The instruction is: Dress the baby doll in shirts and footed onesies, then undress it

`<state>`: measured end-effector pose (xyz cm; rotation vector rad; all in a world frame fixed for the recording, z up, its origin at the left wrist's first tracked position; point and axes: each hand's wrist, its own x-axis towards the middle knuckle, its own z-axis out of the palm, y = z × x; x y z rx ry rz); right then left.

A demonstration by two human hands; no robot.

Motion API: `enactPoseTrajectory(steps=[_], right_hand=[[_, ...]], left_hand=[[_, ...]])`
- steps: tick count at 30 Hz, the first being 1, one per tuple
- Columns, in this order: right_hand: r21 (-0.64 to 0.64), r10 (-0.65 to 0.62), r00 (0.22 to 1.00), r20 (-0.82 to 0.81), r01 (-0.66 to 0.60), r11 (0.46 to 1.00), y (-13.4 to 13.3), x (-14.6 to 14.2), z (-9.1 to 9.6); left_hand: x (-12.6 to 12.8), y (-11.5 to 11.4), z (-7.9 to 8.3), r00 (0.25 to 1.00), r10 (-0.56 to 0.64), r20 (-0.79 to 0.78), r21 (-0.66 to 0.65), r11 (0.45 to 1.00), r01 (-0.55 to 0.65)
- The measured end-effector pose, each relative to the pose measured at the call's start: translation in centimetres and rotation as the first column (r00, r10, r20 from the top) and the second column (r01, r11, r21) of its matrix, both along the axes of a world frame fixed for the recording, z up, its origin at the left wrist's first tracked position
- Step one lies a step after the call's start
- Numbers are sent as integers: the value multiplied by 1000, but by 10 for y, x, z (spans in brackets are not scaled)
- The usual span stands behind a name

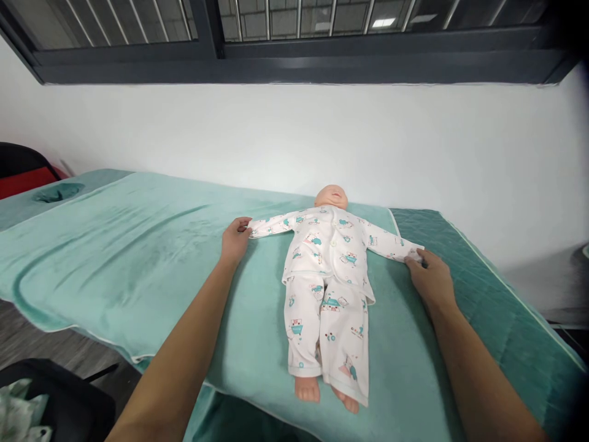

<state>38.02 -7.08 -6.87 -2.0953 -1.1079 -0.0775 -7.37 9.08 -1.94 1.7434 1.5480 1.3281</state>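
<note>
A baby doll (332, 196) lies on its back on a green bed, head toward the wall and bare feet toward me. It wears a white printed pajama top (329, 245) and matching pajama pants (304, 325). Both sleeves stretch out sideways. My left hand (236, 238) pinches the cuff of the sleeve on the left. On the other side, my right hand (430, 273) grips the cuff of the right sleeve between thumb and fingers. The doll's hands are hidden inside the sleeves.
A light green blanket (115, 245) covers most of the bed, with a darker quilted cover (497, 307) at right. Behind are a white wall (294, 135) and a barred window (294, 55). A black chair (69, 393) holding cloth stands at lower left.
</note>
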Motion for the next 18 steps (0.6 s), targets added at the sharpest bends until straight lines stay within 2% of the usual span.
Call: enactPoseTrajectory(steps=[3, 8, 18], right_hand=[[44, 18, 1000, -11, -18, 999, 0, -4, 4], [19, 25, 994, -105, -23, 1000, -2, -10, 9], [0, 2, 985, -174, -2, 1000, -3, -11, 11]], left_hand=[[-1, 0, -1, 999, -37, 18, 5, 999, 37], [-3, 2, -4, 997, -62, 41, 36, 997, 61], [-7, 16, -16, 999, -41, -17, 77, 996, 43]])
